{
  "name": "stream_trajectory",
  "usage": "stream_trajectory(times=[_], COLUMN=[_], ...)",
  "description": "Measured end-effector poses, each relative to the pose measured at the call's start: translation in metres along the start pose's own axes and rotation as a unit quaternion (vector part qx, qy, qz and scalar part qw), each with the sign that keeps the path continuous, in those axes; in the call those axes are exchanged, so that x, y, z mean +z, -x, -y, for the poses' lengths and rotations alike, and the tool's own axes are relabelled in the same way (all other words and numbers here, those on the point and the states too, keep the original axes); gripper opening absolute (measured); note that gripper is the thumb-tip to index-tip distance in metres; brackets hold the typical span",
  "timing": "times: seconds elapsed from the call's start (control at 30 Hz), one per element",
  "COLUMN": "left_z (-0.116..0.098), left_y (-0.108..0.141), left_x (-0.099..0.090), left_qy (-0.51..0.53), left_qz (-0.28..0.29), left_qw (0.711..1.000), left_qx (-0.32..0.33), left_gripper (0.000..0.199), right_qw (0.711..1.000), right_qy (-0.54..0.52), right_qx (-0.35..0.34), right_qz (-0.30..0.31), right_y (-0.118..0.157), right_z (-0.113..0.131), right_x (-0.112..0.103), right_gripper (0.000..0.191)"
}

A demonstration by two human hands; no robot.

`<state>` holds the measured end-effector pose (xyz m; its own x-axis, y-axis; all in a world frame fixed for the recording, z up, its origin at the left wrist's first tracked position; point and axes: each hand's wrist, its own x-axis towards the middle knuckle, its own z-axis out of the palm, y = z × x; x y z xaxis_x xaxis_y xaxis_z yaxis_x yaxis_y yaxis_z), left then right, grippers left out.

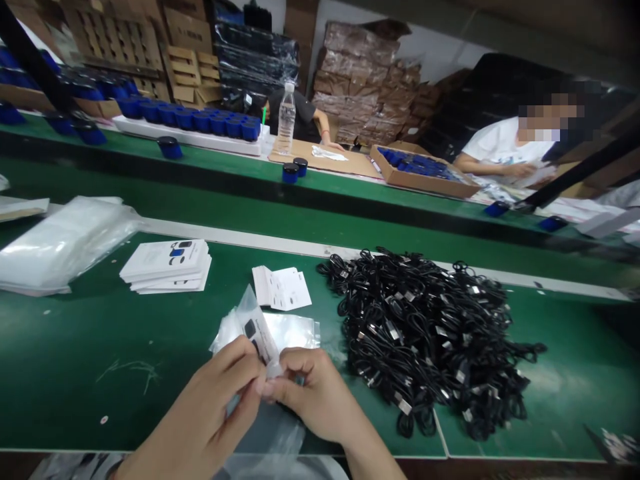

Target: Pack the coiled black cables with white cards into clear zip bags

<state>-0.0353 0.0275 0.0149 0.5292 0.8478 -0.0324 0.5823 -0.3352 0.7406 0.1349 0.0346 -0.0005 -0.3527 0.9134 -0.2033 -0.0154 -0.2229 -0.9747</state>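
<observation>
On the green worktop (75, 373), lower centre of the frame, the left hand (210, 407) and right hand (315, 393) are both closed on a clear plastic bag (256, 327) holding a printed card. Their fingers (287, 380) pinch its lower end, and its long axis rises toward the upper left, about equally near each hand. To the right, just beside the right hand, lies a heap of coiled black cables (420, 340).
</observation>
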Motion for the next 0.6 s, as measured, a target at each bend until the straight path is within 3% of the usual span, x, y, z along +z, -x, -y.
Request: stream_trajectory(times=[0.1, 0.17, 0.2, 0.23, 0.3, 0.37, 0.4, 0.43, 0.6], left_z=[0.001, 0.005, 0.008, 0.011, 0.016, 0.019, 0.019, 0.019, 0.021], left_y=[0.003, 0.005, 0.005, 0.005, 0.006, 0.005, 0.005, 0.004, 0.004], left_x=[-0.002, -0.004, -0.004, -0.005, -0.006, -0.006, -0.007, -0.008, -0.017], left_qy=[0.038, 0.055, 0.06, 0.064, 0.066, 0.062, 0.057, 0.048, -0.017], left_qz=[0.024, 0.002, -0.017, -0.036, -0.064, -0.081, -0.09, -0.103, -0.19], left_qw=[0.999, 0.998, 0.997, 0.996, 0.994, 0.993, 0.992, 0.992, 0.98], left_qx=[-0.015, -0.03, -0.038, -0.047, -0.064, -0.066, -0.063, -0.057, -0.056], left_gripper=[0.027, 0.027, 0.027, 0.026, 0.025, 0.024, 0.025, 0.025, 0.028], right_qw=[0.998, 0.989, 0.97, 0.935, 0.838, 0.752, 0.732, 0.727, 0.755], right_qy=[-0.015, 0.126, 0.229, 0.337, 0.519, 0.616, 0.638, 0.648, 0.642], right_qx=[0.06, 0.027, -0.006, -0.038, -0.09, -0.094, -0.093, -0.096, -0.111], right_qz=[-0.023, -0.069, -0.086, -0.101, -0.145, -0.214, -0.218, -0.204, -0.073], right_y=[0.008, 0.017, 0.022, 0.027, 0.033, 0.034, 0.034, 0.034, 0.034], right_z=[-0.003, -0.007, -0.01, -0.015, -0.029, -0.044, -0.05, -0.054, -0.053], right_x=[0.001, 0.005, 0.008, 0.011, 0.02, 0.027, 0.029, 0.031, 0.032], right_gripper=[0.044, 0.038, 0.032, 0.027, 0.036, 0.043, 0.041, 0.037, 0.02])
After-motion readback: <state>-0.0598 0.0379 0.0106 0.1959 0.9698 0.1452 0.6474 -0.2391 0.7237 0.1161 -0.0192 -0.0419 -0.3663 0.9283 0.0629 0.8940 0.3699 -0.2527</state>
